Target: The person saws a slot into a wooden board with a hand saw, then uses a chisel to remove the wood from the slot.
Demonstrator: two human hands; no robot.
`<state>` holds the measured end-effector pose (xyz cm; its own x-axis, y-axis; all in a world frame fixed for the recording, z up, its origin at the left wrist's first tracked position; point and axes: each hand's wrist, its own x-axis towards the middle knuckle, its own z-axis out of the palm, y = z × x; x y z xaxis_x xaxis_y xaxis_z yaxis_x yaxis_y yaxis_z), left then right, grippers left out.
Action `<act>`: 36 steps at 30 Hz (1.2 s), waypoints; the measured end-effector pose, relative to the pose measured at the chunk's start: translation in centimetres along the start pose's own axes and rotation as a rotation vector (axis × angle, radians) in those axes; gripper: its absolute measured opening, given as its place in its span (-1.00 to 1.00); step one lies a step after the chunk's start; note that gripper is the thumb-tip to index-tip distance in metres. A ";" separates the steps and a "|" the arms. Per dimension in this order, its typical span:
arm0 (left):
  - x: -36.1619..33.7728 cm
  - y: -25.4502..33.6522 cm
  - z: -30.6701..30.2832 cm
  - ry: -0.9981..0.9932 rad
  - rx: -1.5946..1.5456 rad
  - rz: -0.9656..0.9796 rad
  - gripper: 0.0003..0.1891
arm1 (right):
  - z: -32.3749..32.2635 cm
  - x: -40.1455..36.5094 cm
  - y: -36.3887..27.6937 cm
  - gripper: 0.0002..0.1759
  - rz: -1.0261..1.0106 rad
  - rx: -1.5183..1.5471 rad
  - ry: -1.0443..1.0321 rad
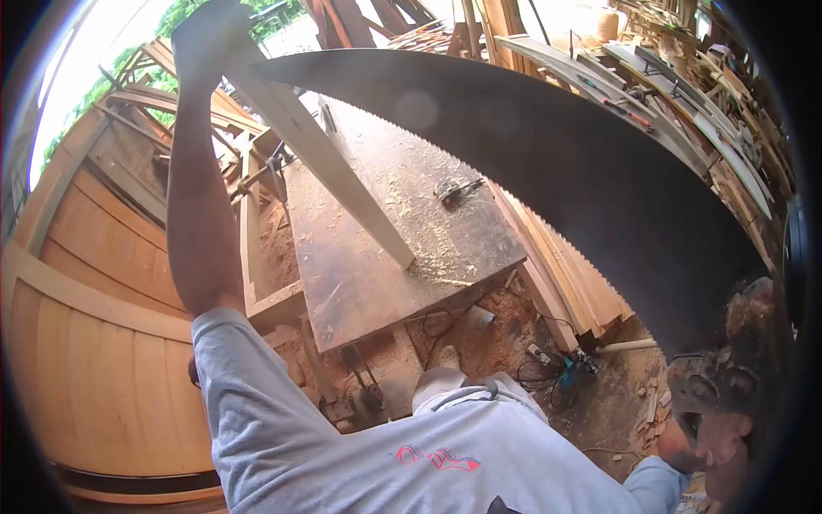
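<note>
A large handsaw [548, 146] spans the upper view, toothed edge facing down and left, very close to the camera. At the lower right my right hand [719, 437] is wrapped round its dark handle [711, 381]. My left hand [210, 43], raised at the upper left, is at the upper end of a pale wooden piece [338, 176]; its fingers are blurred and hard to make out. The saw's narrow tip reaches close to that hand. The piece's lower end rests on a worktable [342, 283] strewn with shavings.
A small metal tool [458, 193] lies on the worktable. Wooden panels [111, 360] stand at the left. Planks [565, 265] lean beside the table's right edge. Cables and a teal power tool [567, 374] are on the littered floor. Stacked timber [702, 111] fills the upper right.
</note>
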<state>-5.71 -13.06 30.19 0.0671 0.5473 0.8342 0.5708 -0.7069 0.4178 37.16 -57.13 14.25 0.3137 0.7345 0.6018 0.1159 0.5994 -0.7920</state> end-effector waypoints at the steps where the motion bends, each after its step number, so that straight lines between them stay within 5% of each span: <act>1: -0.6 0.2 0.1 -0.018 0.006 0.002 -0.73 | 0.8 0.4 0.0 -0.71 0.017 -0.021 0.025; 3: -0.4 0.9 1.6 -0.098 -0.161 0.230 -0.74 | 4.8 2.0 1.2 -0.71 0.104 -0.180 0.012; 4: -0.2 2.2 2.6 -0.047 -0.122 0.038 -0.74 | 7.9 3.8 2.2 -0.71 0.024 -0.354 -0.118; 6: -0.2 2.8 3.4 -0.095 -0.154 0.150 -0.74 | 14.7 8.4 8.1 -0.85 -0.615 -0.524 -0.335; 7: -0.3 3.0 3.7 -0.105 -0.164 0.250 -0.74 | 16.8 9.1 9.5 -0.92 -0.208 -0.421 -0.413; 8: -0.2 3.6 4.0 -0.060 -0.046 0.193 -0.74 | 17.6 9.5 8.6 -0.86 -0.025 -0.091 -0.401; 11: 1.3 0.1 3.3 -0.025 0.152 0.469 -0.76 | 15.4 10.0 7.8 -0.76 -0.277 -0.220 -0.372; 12: 1.4 -1.3 2.1 -0.062 0.027 0.408 -0.74 | 12.3 9.9 5.4 -0.72 -0.344 -0.270 -0.424; 13: 0.8 -1.3 1.3 -0.044 0.040 0.398 -0.74 | 15.5 5.7 11.1 -0.69 -0.179 -0.193 -0.047; 15: -0.4 -0.2 0.5 0.011 0.107 0.182 -0.73 | 7.3 4.1 4.0 -0.72 0.106 -0.235 -0.139; 17: -0.5 -0.5 0.1 -0.047 0.072 0.232 -0.74 | 3.1 2.0 1.9 -0.75 0.154 -0.155 -0.100; 19: -0.1 0.2 0.0 -0.099 0.018 0.309 -0.74 | 4.3 2.1 0.6 -0.77 0.198 -0.136 -0.084; 20: -0.5 0.8 0.4 -0.045 0.243 0.307 -0.74 | 5.6 3.0 1.1 -0.78 0.224 -0.160 -0.097; 21: -0.7 1.9 1.3 0.028 0.460 0.320 -0.74 | 8.0 4.3 2.4 -0.79 0.143 -0.265 -0.152; 22: -1.2 4.3 3.0 0.099 0.018 -0.106 -0.74 | 10.5 6.0 5.3 -0.79 -0.236 -0.397 -0.289; 23: -0.8 4.6 3.8 0.085 0.003 -0.088 -0.74 | 13.9 8.2 8.3 -0.80 -0.699 -0.477 -0.323; 24: -0.5 4.4 4.5 -0.002 -0.029 0.099 -0.74 | 17.3 8.8 8.7 -0.84 0.086 -0.225 -0.411; 25: -0.6 3.9 4.9 -0.083 -0.057 0.270 -0.74 | 18.6 9.4 9.0 -0.82 0.193 -0.106 -0.396; 26: -0.2 5.2 5.3 -0.006 0.277 0.098 -0.71 | 19.8 9.2 11.3 -0.87 0.071 -0.067 -0.331; 27: 0.4 4.2 5.8 0.013 0.266 0.104 -0.71 | 19.4 9.0 11.5 -0.87 0.053 -0.078 -0.332; 29: 1.6 1.5 6.3 -0.036 -0.070 0.406 -0.68 | 18.1 8.5 11.7 -0.80 0.098 -0.069 -0.314; 30: -1.6 8.1 7.8 0.001 -0.196 0.014 -0.85 | 17.9 8.4 10.9 -0.77 0.164 -0.031 -0.312; 32: -1.0 6.2 9.0 -0.038 -0.253 0.412 -0.82 | 17.8 8.7 9.2 -0.76 0.175 -0.001 -0.335; 36: 0.5 4.6 9.8 -0.022 -0.244 0.263 -0.85 | 17.1 9.9 9.9 -0.71 0.254 0.199 -0.464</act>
<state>4.97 -11.64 29.00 0.2048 0.3396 0.9180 0.3192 -0.9098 0.2653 25.33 -38.50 14.08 -0.1436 0.8995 0.4126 -0.1034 0.4010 -0.9102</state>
